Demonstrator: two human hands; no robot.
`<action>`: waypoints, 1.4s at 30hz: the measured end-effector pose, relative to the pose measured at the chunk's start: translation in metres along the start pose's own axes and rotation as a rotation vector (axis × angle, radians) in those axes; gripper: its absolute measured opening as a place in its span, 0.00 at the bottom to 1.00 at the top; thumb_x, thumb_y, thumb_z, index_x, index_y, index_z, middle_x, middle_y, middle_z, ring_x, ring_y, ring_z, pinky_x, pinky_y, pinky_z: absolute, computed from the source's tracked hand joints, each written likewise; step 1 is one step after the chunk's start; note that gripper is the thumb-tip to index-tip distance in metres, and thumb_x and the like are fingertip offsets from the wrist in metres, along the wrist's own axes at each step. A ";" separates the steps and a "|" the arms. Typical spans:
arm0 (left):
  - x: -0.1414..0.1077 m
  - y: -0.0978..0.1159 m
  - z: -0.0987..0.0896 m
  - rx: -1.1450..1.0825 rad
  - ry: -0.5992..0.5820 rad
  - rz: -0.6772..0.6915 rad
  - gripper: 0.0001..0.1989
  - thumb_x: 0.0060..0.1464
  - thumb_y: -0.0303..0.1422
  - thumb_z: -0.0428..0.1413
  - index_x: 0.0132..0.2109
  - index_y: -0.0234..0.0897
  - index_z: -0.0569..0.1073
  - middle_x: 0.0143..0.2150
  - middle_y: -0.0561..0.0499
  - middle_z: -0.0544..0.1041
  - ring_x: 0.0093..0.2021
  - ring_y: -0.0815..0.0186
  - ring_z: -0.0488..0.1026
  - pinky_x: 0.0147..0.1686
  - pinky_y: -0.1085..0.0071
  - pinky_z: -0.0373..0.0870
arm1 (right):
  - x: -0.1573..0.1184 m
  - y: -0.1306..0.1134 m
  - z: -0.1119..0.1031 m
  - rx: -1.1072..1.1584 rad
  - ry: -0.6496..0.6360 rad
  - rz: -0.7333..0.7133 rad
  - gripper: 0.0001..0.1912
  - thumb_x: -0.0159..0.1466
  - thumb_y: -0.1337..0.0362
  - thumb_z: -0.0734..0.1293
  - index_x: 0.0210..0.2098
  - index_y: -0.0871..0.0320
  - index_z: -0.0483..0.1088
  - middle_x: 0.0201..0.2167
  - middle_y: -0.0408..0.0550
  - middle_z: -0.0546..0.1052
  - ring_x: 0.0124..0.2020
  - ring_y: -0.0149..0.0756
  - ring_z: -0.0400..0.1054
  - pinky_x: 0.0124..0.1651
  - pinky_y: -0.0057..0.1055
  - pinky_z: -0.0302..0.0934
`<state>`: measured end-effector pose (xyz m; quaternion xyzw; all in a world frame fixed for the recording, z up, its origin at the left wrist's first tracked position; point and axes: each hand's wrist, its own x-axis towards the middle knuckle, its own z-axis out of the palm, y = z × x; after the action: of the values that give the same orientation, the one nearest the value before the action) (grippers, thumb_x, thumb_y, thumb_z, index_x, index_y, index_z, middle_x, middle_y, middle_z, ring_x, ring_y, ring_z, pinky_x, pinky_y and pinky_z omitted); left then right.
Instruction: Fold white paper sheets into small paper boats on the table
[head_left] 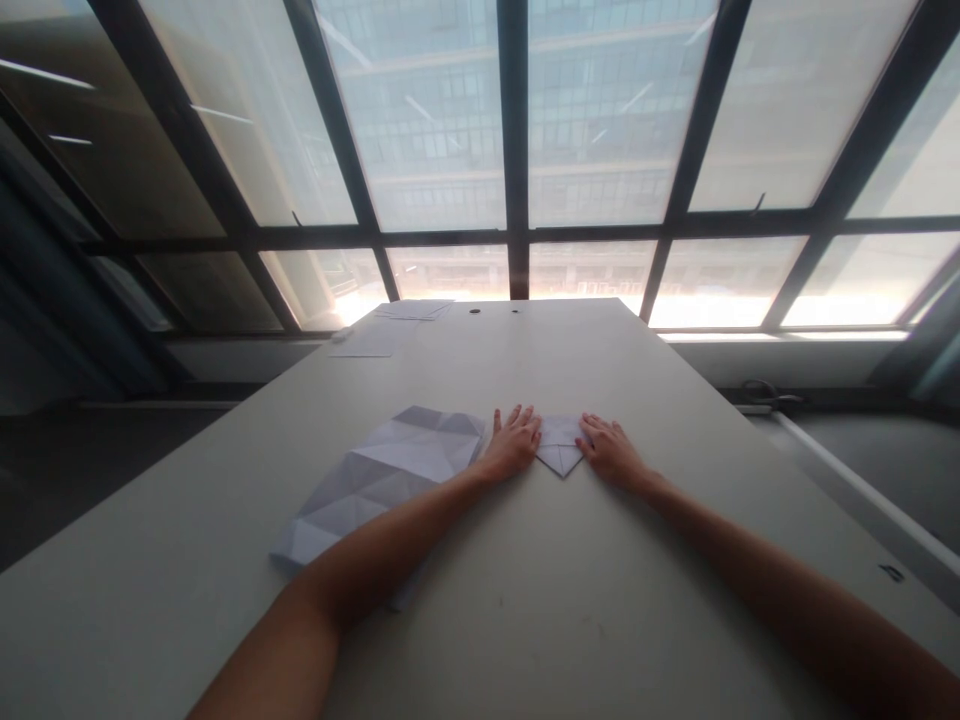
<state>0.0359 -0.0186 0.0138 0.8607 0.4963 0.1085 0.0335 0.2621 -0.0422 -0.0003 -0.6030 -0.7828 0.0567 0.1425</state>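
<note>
A small piece of folded white paper [561, 440] lies flat on the table, its pointed end towards me. My left hand [514, 442] rests on its left edge, palm down with the fingers spread. On the right edge lies my right hand [607, 448], flat, its fingers stretched out and pointing away from me. Left of my left hand, a large creased sheet of white paper [397, 455] with many triangular folds spreads over the table, partly hidden under my left forearm.
The white table [525, 600] runs away from me towards large windows [435, 120]. Flat white sheets [364, 345] lie at its far left end, near two small dark holes. A small dark object [891, 572] is by the right edge.
</note>
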 end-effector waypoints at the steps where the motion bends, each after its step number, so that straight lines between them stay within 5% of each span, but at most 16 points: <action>1: 0.001 0.001 0.000 0.003 0.010 0.026 0.21 0.69 0.34 0.40 0.64 0.37 0.65 0.71 0.41 0.56 0.72 0.49 0.47 0.66 0.36 0.35 | 0.000 0.001 0.000 0.004 0.008 -0.001 0.27 0.71 0.59 0.56 0.66 0.62 0.60 0.68 0.59 0.60 0.69 0.47 0.51 0.69 0.51 0.41; 6: 0.005 0.002 0.003 -0.111 0.029 0.215 0.19 0.68 0.30 0.42 0.60 0.37 0.69 0.65 0.43 0.67 0.66 0.61 0.62 0.67 0.58 0.54 | 0.000 0.002 0.000 0.015 0.048 -0.038 0.25 0.70 0.59 0.58 0.64 0.61 0.64 0.66 0.59 0.64 0.67 0.46 0.55 0.68 0.46 0.45; 10: 0.006 -0.001 0.006 -0.167 0.080 0.276 0.18 0.67 0.31 0.46 0.59 0.37 0.71 0.62 0.44 0.70 0.63 0.62 0.65 0.65 0.66 0.58 | 0.000 0.003 -0.001 0.000 0.101 -0.089 0.23 0.69 0.59 0.61 0.60 0.63 0.68 0.63 0.59 0.68 0.64 0.45 0.60 0.67 0.40 0.49; 31: 0.013 -0.003 -0.001 -0.092 0.020 0.259 0.17 0.64 0.37 0.55 0.58 0.41 0.71 0.56 0.45 0.76 0.57 0.58 0.71 0.57 0.66 0.66 | -0.002 0.003 -0.018 -0.040 0.105 -0.106 0.23 0.66 0.55 0.65 0.57 0.61 0.70 0.49 0.56 0.76 0.51 0.46 0.66 0.57 0.37 0.56; 35: 0.013 -0.005 0.001 -0.110 -0.010 0.252 0.19 0.65 0.39 0.52 0.60 0.40 0.69 0.60 0.45 0.73 0.61 0.59 0.68 0.60 0.65 0.62 | -0.002 0.004 -0.011 -0.027 0.110 -0.135 0.23 0.68 0.56 0.62 0.59 0.60 0.69 0.55 0.58 0.73 0.57 0.46 0.64 0.61 0.38 0.54; 39: 0.014 -0.009 0.006 -0.128 -0.083 0.211 0.26 0.68 0.43 0.46 0.68 0.39 0.60 0.71 0.43 0.58 0.70 0.55 0.56 0.66 0.55 0.52 | 0.000 0.007 -0.004 0.009 0.068 -0.136 0.27 0.68 0.58 0.60 0.64 0.61 0.64 0.65 0.59 0.65 0.66 0.46 0.57 0.67 0.43 0.49; 42: 0.015 -0.011 0.007 -0.146 -0.096 0.208 0.26 0.68 0.43 0.47 0.68 0.37 0.60 0.70 0.41 0.60 0.70 0.56 0.57 0.67 0.57 0.52 | 0.001 0.007 -0.005 0.027 0.062 -0.127 0.27 0.67 0.57 0.61 0.64 0.60 0.64 0.64 0.59 0.67 0.65 0.45 0.59 0.67 0.42 0.50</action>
<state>0.0355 0.0006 0.0074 0.9069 0.3930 0.1062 0.1083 0.2695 -0.0396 0.0024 -0.5516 -0.8140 0.0394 0.1778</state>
